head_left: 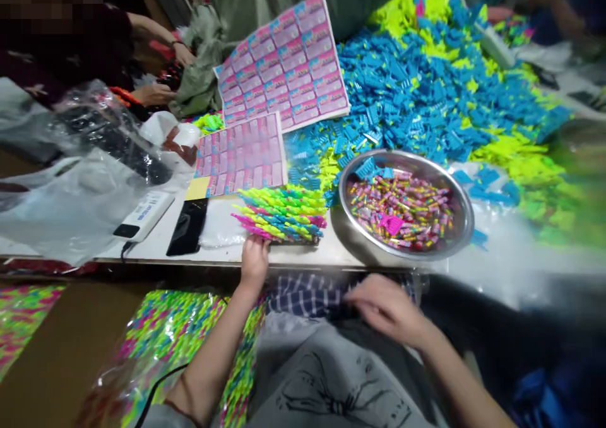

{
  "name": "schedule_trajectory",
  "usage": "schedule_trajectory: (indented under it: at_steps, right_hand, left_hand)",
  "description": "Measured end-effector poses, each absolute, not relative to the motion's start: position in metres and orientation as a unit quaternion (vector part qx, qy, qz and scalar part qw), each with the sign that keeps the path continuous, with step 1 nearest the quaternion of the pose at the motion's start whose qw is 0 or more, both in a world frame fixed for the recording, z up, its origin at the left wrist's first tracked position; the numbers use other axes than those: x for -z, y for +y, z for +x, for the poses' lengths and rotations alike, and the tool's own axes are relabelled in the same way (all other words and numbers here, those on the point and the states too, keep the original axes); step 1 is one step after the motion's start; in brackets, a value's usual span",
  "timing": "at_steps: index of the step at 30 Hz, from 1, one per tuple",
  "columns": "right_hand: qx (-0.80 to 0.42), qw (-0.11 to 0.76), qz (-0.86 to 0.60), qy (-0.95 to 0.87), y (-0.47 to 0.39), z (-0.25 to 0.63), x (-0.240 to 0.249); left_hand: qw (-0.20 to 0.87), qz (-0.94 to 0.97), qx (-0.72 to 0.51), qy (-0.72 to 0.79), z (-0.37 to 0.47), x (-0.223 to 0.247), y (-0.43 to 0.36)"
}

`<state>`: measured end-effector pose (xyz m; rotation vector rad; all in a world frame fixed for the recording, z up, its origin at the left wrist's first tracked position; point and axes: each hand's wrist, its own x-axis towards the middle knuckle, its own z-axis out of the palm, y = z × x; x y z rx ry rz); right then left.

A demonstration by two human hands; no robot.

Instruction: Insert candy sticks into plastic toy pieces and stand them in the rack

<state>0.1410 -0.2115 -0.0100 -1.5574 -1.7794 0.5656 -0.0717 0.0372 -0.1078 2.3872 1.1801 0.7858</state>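
Observation:
My left hand is at the near edge of a stack of thin plastic pieces in yellow, green, pink and blue, its fingers closed on the stack's near left side. The fingertips are partly hidden there. Over my lap, by a checked cloth, is my right hand, slightly blurred with its fingers curled together. Whatever it may hold does not show. A steel bowl with many small wrapped, candy-like pieces stands right of the stack, with a pink plastic piece on top.
Printed pink sheets lean behind the stack. Blue plastic pieces and yellow ones form a large heap. A black phone and a white power strip lie left. Bagged pieces sit below. Another person's hand is at far left.

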Motion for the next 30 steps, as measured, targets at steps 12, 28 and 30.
schedule_trajectory:
  at_steps: [12, 28, 30]
  right_hand:
    - [-0.054, -0.133, -0.795, -0.589, -0.175, 0.320, 0.028]
    - [-0.064, 0.060, -0.832, -0.548, -0.178, 0.306, 0.029]
    - [-0.081, 0.103, -0.818, -0.559, -0.178, 0.309, 0.031]
  left_hand:
    - [0.233, 0.734, -0.413, 0.486, -0.078, 0.097, 0.010]
    - [0.198, 0.968, -0.004, 0.156, 0.204, 0.019, -0.076]
    - [0.203, 0.964, -0.024, 0.172, 0.207, 0.026, -0.073]
